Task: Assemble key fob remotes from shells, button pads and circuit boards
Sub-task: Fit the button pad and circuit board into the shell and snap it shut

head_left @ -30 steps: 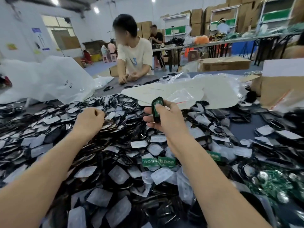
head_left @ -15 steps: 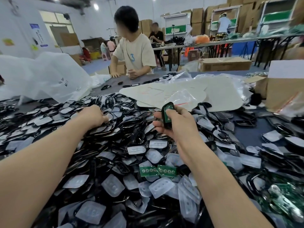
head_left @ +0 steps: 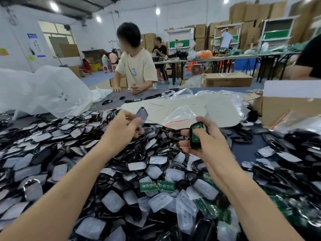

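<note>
Head view: the right hand grips a black shell with a green circuit board seated, at four o'clock from the left hand, which pinches a grey cover. Misaligned closing may dislodge the board.

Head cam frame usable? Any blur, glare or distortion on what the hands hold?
Head view: the left hand holds a grey piece that is motion-smeared, so its type is unclear; the right hand holds a black shell with a green board, fairly sharp; ceiling lamps blow out; the clear bag shows glare; wide-angle bend tilts the right-edge shelving, and the pile there is soft.
</note>
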Motion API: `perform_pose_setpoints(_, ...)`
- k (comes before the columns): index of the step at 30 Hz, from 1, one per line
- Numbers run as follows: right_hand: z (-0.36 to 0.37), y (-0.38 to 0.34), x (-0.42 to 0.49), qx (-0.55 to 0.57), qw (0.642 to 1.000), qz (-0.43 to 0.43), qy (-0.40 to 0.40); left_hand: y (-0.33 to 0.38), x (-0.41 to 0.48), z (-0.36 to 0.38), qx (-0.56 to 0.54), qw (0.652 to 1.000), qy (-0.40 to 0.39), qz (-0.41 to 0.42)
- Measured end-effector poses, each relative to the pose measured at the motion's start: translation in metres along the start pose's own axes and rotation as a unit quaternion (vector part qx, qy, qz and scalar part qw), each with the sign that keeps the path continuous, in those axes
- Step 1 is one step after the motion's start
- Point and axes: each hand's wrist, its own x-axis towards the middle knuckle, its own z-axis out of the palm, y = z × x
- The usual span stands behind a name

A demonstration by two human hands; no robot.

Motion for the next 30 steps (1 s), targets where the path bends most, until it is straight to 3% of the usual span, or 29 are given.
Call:
perform_pose_setpoints(3,-0.038,-0.006,-0.023,-0.044,0.999,0.01,0.006,0.031,-0.049,0.065,-0.117,0.989,-0.085,0.028)
perform_pose_setpoints(8,-0.096,-0.007,-0.051,-0.104,0.991,0.025,0.082,0.053,-0.108,0.152,-0.167,0.974,-0.137,0.065)
perform_pose_setpoints(11,-0.112,-0.007,-0.061,-0.144,0.986,0.002,0.081,0.058,-0.122,0.176,-0.177,0.97,-0.152,0.064)
perform_pose_setpoints(16,-0.115,-0.007,-0.07,-0.2,0.977,-0.067,0.038,0.057,-0.127,0.185,-0.159,0.975,-0.131,0.085)
perform_pose_setpoints(30,-0.121,0.005,-0.075,-0.238,0.966,-0.089,0.05,0.051,-0.136,0.177,-0.177,0.971,-0.144,0.077)
